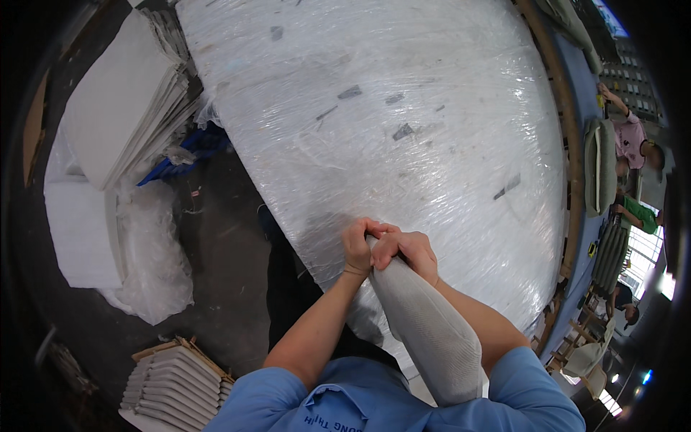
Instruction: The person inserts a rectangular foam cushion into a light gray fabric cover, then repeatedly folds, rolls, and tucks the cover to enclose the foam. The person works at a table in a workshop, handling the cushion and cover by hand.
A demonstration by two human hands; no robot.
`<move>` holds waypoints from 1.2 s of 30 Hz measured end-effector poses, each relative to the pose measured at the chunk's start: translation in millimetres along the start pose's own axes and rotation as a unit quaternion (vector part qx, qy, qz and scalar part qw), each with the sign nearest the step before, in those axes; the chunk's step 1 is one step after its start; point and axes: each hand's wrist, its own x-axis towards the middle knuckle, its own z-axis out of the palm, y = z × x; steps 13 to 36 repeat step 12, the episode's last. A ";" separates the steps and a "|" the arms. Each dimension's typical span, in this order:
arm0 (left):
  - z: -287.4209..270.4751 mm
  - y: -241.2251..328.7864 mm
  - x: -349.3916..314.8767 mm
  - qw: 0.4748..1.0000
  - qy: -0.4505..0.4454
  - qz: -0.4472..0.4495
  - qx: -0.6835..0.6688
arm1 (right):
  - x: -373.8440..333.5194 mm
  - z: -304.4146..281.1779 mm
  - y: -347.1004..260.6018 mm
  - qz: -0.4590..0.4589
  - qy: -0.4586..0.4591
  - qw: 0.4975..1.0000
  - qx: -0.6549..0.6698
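Observation:
A light grey cushion with a woven cover lies slanted against my body, its narrow end pointing away from me. At that narrow end my left hand is closed, its fingers curled at the cover's edge. My right hand is closed on the same end from the right, its fingers bent close to the left hand. The exact grip of the fingertips is hidden. Both hands are over the near part of a large table wrapped in clear plastic film.
Flat white sheets are stacked at the left, near crumpled clear plastic on the floor. A pile of grey cushions stands at the lower left. At the far right, people work by a blue-topped bench with more cushions.

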 end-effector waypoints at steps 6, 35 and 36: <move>-5.4 -3.9 3.9 0.993 0.035 0.060 0.098 | 11.5 2.7 30.5 -0.137 0.034 0.979 -0.150; -3.0 15.5 13.2 0.991 0.007 -0.058 -0.119 | -1.1 1.7 9.8 0.073 0.155 0.983 -0.064; -3.0 15.5 13.2 0.991 0.007 -0.058 -0.119 | -1.1 1.7 9.8 0.073 0.155 0.983 -0.064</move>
